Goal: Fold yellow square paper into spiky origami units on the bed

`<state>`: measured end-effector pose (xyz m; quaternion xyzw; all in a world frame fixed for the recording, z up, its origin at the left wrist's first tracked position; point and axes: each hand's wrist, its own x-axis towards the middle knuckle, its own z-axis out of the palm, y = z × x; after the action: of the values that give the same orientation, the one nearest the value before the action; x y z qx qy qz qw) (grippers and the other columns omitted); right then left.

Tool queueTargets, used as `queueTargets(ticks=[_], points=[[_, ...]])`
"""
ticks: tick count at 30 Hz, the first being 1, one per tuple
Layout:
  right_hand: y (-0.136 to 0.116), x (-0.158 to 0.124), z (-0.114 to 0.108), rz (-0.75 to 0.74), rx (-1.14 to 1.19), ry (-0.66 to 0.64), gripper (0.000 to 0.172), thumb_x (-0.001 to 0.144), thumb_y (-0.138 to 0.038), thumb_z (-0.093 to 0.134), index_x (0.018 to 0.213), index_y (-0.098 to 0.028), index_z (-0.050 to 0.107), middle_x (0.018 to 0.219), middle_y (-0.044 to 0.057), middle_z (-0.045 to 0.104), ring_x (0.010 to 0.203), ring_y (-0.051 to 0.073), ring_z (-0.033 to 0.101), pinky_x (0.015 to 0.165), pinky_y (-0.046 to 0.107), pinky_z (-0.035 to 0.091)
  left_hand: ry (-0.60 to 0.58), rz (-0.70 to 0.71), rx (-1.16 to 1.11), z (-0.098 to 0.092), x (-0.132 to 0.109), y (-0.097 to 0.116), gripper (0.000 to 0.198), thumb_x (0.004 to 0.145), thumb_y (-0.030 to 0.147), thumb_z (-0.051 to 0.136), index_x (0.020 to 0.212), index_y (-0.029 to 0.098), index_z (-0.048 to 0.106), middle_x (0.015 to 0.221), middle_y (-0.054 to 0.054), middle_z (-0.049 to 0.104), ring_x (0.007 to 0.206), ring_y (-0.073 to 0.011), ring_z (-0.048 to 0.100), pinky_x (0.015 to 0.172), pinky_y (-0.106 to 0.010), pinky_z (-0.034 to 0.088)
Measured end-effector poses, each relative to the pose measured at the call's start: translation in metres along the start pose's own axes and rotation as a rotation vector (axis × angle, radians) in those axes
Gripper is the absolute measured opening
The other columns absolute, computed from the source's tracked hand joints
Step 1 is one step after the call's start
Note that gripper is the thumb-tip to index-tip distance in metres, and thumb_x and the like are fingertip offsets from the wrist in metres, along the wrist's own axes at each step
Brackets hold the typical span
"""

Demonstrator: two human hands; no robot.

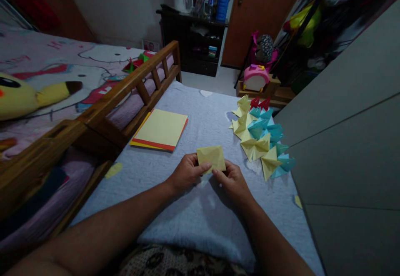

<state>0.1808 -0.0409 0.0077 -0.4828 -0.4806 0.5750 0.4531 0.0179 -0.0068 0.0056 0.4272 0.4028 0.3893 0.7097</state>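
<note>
A small folded square of pale yellow paper (pixel 211 157) is held up between both hands, a little above the bed. My left hand (pixel 188 170) pinches its left side, thumb on the face and fingers behind. At its lower right corner my right hand (pixel 233 180) grips it between thumb and fingers. To the left lies a stack of larger sheets (pixel 162 127), pale yellow on top with orange and yellow edges showing. Folded paper pieces stand in rows on the right: yellow ones (pixel 255 146), blue ones (pixel 261 122) and red ones (pixel 264 103).
The light blue bed sheet (pixel 203 105) lies under everything. A wooden rail (pixel 125 80) runs along the left, with a yellow plush toy (pixel 21 97) beyond it. A pale cabinet (pixel 350 151) borders the right. Behind are a dark shelf (pixel 187 38) and a pink toy case (pixel 256 77).
</note>
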Motion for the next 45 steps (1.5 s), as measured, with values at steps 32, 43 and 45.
queueTargets(ticks=[32,43,45], points=[[0.005,-0.002,-0.006,-0.159,-0.336,0.188,0.011,0.083,-0.031,0.063,0.078,-0.021,0.065,0.071,0.001,0.066,0.064,0.016,0.060,0.062,0.027,0.046,0.048,0.489,0.487,-0.016,0.001,-0.003,0.043,0.080,0.023,0.076,0.117,0.022,0.055,0.115,-0.006,0.059,0.105,-0.0224,0.059,0.092,-0.032,0.049],[0.004,0.000,-0.004,-0.214,-0.380,0.202,0.010,0.086,-0.028,0.059,0.082,-0.021,0.065,0.069,0.001,0.065,0.062,0.016,0.061,0.061,0.027,0.046,0.049,0.498,0.491,-0.022,-0.001,0.002,0.026,0.081,0.023,0.073,0.102,0.022,0.057,0.106,-0.004,0.058,0.100,-0.0202,0.059,0.081,-0.027,0.052],[0.006,0.001,-0.004,-0.214,-0.393,0.193,0.011,0.087,-0.028,0.059,0.082,-0.021,0.065,0.069,0.000,0.065,0.060,0.015,0.060,0.060,0.027,0.045,0.049,0.454,0.497,-0.023,0.000,0.002,0.025,0.080,0.024,0.073,0.098,0.021,0.057,0.101,-0.003,0.059,0.095,-0.0191,0.060,0.079,-0.026,0.051]])
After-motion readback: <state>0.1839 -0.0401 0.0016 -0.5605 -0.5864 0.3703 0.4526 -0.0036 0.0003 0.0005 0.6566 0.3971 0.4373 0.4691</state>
